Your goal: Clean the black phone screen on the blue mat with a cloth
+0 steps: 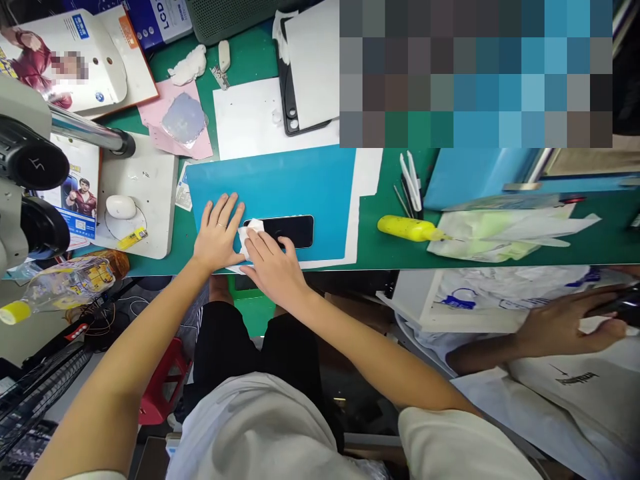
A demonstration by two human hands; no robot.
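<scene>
A black smartphone [293, 232] lies screen up on a blue mat [280, 177] near the front edge of the table. My right hand [275, 267] reaches over its left end, fingers pressing a white tissue [254, 225] that covers that end and corner. The thumb and fingertips rest at the screen. My left hand [217, 237] lies flat on the mat just left of the tissue, fingers spread, holding nothing; a ring shows on one finger. White sheets stick out from under the mat.
A microscope [37, 160] stands at the left beside a plastic bottle [75, 287]. Tweezers [411, 183], a yellow squeeze bottle [407, 228] and plastic packets [495, 237] lie right. Behind are a dark tray [287, 100] and crumpled tissue [189, 65]. A co-worker's hand [570, 317] is far right.
</scene>
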